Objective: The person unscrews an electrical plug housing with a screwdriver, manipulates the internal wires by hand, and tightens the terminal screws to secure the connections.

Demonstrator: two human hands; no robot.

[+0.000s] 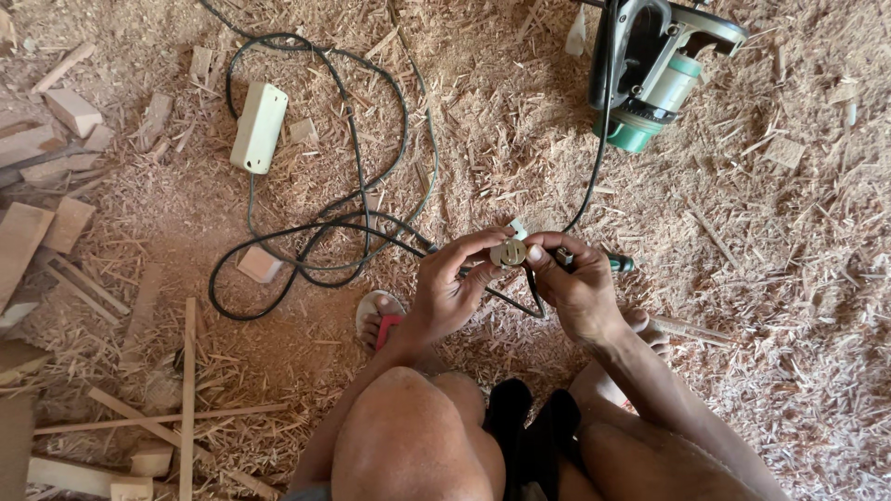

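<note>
Seen from above, a squatting person's left hand [445, 292] and right hand [577, 283] meet just right of centre, both pinching a small round plug [509, 252] on a black cable [306, 227]. A white rectangular socket box [258, 126] lies at ten o'clock, a green power tool [659, 79] at one o'clock, on wood shavings [789, 306].

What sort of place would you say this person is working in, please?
Probably a carpentry workshop: wood shavings cover the floor, timber offcuts lie about, and a green power tool sits near the hands.
</note>
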